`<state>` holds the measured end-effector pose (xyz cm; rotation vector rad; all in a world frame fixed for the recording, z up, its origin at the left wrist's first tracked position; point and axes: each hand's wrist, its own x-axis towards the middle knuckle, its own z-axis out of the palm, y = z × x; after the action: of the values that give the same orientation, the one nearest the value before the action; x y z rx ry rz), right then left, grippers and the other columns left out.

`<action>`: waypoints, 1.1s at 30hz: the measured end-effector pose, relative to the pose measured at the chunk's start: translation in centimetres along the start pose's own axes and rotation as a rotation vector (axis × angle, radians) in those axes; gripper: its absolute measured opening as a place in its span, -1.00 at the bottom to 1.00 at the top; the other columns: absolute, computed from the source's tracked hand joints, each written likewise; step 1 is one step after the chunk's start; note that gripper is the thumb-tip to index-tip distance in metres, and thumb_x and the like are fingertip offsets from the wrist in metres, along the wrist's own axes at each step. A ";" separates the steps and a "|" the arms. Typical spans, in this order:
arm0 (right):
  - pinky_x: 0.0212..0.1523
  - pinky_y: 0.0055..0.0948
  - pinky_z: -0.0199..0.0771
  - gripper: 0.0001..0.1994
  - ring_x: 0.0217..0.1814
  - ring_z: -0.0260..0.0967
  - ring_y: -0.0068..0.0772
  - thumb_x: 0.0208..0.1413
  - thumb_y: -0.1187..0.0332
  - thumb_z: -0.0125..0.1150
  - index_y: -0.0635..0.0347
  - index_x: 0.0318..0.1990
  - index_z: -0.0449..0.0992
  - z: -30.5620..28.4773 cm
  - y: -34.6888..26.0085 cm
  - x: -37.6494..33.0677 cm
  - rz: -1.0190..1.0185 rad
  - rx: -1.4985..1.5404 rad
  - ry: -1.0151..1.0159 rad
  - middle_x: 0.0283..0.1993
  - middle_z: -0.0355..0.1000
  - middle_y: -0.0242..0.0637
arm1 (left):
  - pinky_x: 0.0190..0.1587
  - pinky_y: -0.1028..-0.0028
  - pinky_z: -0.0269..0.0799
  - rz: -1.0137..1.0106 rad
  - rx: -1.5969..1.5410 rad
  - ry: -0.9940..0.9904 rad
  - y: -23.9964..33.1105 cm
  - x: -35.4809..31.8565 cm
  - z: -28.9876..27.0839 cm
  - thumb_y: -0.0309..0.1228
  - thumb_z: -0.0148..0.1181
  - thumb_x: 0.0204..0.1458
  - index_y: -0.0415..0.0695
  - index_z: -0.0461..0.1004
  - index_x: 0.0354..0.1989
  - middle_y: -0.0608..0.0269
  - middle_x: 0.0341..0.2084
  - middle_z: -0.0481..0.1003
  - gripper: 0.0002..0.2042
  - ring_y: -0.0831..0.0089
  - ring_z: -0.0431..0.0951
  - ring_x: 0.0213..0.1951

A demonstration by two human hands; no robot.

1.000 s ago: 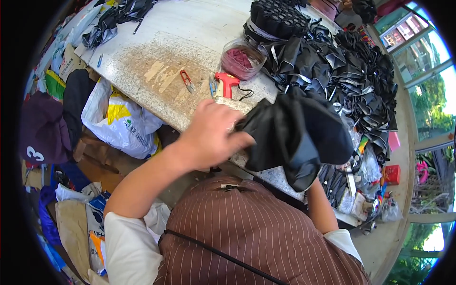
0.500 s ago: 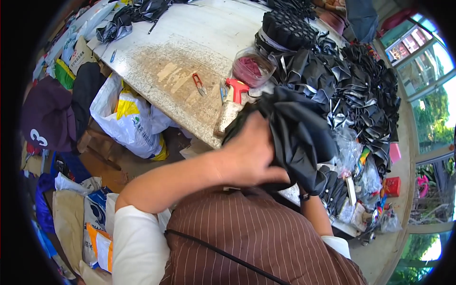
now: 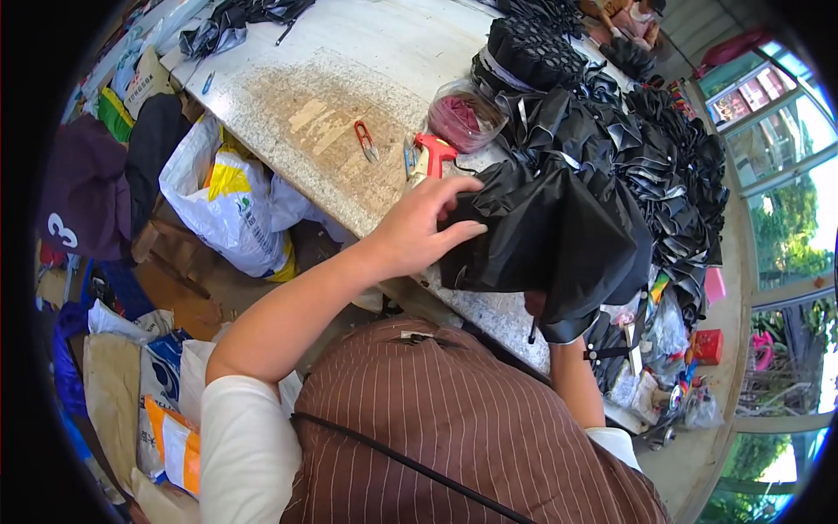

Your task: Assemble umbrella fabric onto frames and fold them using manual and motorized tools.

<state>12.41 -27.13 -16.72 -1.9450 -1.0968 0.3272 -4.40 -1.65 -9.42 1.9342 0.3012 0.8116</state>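
A black umbrella (image 3: 559,227) with loose, partly spread folds hangs over the near edge of the table, in front of me. My right hand (image 3: 535,303) grips it from below; the canopy covers most of that hand, and a thin dark rod pokes out beneath. At the canopy's left side is my left hand (image 3: 428,223), thumb and fingers apart, fingertips against or just beside the cloth. Whether they touch it I cannot tell. Just beyond this hand lies a red and white glue gun (image 3: 433,155).
Many black umbrellas (image 3: 646,166) are heaped along the table's right side. Red-handled thread snips (image 3: 365,140) and a clear tub of dark red material (image 3: 467,118) lie on the worn white table (image 3: 349,52). Stuffed white bags (image 3: 231,210) stand left. Another person (image 3: 633,26) sits at the far right.
My left hand has moved off the umbrella's folds, back to the left, and its fingers have parted. The canopy has turned and hangs looser. A person has come into view at the far right.
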 end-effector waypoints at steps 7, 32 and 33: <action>0.26 -0.37 0.16 -0.48 0.25 0.20 -0.20 0.21 0.23 -0.02 0.22 0.29 0.15 2.9 -0.1 -3.9 -0.001 -0.177 -0.019 0.25 0.22 -0.12 | -0.23 0.50 0.35 -0.172 -0.238 -0.572 -1.0 -1.3 0.7 -0.36 0.16 0.05 -0.15 0.46 -0.23 0.32 -0.42 0.51 -0.83 0.47 0.41 -0.45; 0.24 -0.39 0.14 -0.41 0.26 0.17 -0.14 0.13 0.19 0.13 0.20 0.28 0.17 -0.3 4.4 2.2 -0.051 -0.708 0.298 0.25 0.22 -0.13 | -0.31 0.47 0.37 0.058 -0.198 -0.494 7.0 0.4 -2.2 -0.31 0.07 0.12 -0.19 0.51 -0.30 0.21 -0.40 0.53 -0.79 0.39 0.45 -0.47; 0.24 -0.39 0.13 -0.41 0.26 0.17 -0.14 0.12 0.19 0.13 0.20 0.28 0.18 0.1 4.4 2.0 -0.064 -0.726 0.304 0.25 0.22 -0.13 | -0.27 0.45 0.37 0.333 0.153 -0.217 6.6 1.6 -1.2 -0.30 0.09 0.10 -0.18 0.50 -0.26 0.22 -0.39 0.53 -0.80 0.36 0.46 -0.43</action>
<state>16.01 -26.62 -19.85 -2.4637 -1.1604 -0.4588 -4.80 -3.24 -2.70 2.2299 -0.0964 0.7986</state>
